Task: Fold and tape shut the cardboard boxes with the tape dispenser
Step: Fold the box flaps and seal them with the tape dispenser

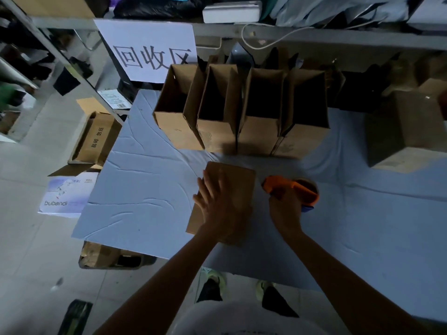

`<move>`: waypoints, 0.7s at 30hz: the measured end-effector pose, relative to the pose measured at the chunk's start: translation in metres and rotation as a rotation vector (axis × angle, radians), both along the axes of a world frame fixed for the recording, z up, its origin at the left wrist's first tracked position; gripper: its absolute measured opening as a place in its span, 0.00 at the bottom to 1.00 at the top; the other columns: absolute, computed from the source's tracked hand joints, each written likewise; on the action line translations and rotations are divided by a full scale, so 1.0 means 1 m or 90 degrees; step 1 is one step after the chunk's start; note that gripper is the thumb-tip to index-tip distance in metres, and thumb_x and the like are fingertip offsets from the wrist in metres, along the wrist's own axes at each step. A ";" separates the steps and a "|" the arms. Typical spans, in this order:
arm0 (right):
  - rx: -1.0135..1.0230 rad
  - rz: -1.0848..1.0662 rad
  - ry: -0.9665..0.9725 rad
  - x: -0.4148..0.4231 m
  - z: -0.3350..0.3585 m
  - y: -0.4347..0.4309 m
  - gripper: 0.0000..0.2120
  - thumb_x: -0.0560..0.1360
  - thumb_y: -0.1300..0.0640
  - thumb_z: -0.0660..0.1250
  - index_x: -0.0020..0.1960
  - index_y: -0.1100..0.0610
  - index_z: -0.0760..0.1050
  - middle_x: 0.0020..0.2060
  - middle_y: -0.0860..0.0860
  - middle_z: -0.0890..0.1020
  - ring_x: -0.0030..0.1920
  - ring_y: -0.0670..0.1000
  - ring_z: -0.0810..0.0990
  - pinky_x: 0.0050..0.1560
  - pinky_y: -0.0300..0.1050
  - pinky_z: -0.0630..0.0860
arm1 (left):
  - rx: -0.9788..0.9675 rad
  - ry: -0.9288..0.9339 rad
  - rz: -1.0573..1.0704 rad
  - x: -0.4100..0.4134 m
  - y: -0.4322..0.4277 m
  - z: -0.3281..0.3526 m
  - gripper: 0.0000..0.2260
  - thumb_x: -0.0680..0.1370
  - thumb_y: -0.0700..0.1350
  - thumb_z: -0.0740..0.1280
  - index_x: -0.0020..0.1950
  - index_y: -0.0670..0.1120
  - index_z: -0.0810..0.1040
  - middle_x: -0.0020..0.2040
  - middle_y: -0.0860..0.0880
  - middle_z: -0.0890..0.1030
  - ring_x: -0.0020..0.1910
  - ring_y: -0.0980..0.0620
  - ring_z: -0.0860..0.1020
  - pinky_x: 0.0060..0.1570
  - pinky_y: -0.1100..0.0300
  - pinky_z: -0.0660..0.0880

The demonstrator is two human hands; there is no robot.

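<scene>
Head view, dim light. One cardboard box [244, 182] lies flat on the blue-covered desk [145, 189], directly in front of the person and close to the near edge.

Left hand [221, 206]: fingers straight and spread, palm pressed down on the box top. It holds the flaps down and does not grip.

Right hand [285, 212]: curled round the handle of the orange tape dispenser [294, 187], just beside the box's right edge. The dispenser is apart from the cardboard and its head points away from the person.

Key relation: the box's long axis runs from near the person towards the far side, leaning slightly right at the far end. The dispenser sits level with the far half of the box, on its right. The right hand is therefore the nearer one for taping. It probably needs a short move left to reach the top face, then a pull along that axis towards the person.

The seam is hidden under the left hand, so it cannot be told whether the flaps meet or whether any tape is already on.

Behind, touching side by side: a row of open boxes [242, 134], untaped. A separate closed box [406, 141] stands well to the right.
</scene>
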State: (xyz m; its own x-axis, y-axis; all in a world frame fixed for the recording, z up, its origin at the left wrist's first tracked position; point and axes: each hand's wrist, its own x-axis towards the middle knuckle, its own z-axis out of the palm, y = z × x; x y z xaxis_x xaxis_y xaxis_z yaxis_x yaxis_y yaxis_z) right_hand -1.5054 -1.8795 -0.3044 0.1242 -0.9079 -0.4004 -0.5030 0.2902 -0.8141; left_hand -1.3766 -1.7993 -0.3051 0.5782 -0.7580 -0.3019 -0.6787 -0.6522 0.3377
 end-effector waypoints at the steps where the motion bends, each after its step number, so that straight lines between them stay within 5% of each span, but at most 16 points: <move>1: -0.093 0.003 0.128 -0.004 -0.004 -0.002 0.19 0.69 0.70 0.65 0.60 0.69 0.69 0.57 0.65 0.72 0.60 0.66 0.69 0.58 0.61 0.67 | -0.003 0.002 0.008 -0.001 0.001 -0.001 0.51 0.68 0.67 0.69 0.78 0.49 0.41 0.76 0.41 0.35 0.75 0.37 0.35 0.70 0.34 0.41; 6: -0.057 0.157 0.479 -0.017 -0.027 -0.017 0.39 0.67 0.58 0.72 0.70 0.70 0.56 0.67 0.67 0.62 0.68 0.67 0.59 0.68 0.60 0.60 | -0.002 -0.008 0.032 -0.003 0.005 -0.007 0.55 0.64 0.67 0.71 0.78 0.49 0.41 0.76 0.41 0.36 0.75 0.37 0.35 0.69 0.33 0.42; 12: -0.079 0.159 0.502 -0.016 -0.047 -0.027 0.30 0.75 0.63 0.66 0.72 0.66 0.58 0.68 0.64 0.66 0.69 0.64 0.60 0.69 0.59 0.58 | 0.009 -0.036 0.057 -0.006 0.008 -0.006 0.56 0.65 0.69 0.69 0.78 0.48 0.39 0.77 0.39 0.36 0.75 0.36 0.36 0.70 0.35 0.40; 17: -0.317 0.260 0.343 -0.038 -0.021 -0.027 0.18 0.73 0.62 0.66 0.63 0.58 0.74 0.62 0.58 0.74 0.65 0.59 0.69 0.67 0.56 0.63 | -0.017 0.009 0.048 -0.005 0.003 0.020 0.53 0.67 0.61 0.73 0.78 0.45 0.42 0.76 0.37 0.36 0.74 0.36 0.34 0.72 0.38 0.37; 21: -0.547 0.232 0.169 -0.033 0.025 -0.022 0.13 0.67 0.70 0.75 0.47 0.68 0.74 0.51 0.65 0.75 0.52 0.65 0.75 0.51 0.59 0.76 | -0.313 0.053 -0.113 -0.007 -0.009 0.061 0.46 0.66 0.45 0.78 0.77 0.44 0.54 0.77 0.41 0.52 0.76 0.48 0.45 0.73 0.61 0.42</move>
State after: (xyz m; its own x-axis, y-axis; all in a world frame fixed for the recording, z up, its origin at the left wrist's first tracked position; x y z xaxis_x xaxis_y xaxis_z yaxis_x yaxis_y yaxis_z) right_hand -1.5382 -1.9012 -0.2796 0.4578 -0.8273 0.3257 -0.6420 -0.5610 -0.5227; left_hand -1.3833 -1.8082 -0.2440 0.4167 -0.9060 0.0744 -0.7227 -0.2806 0.6316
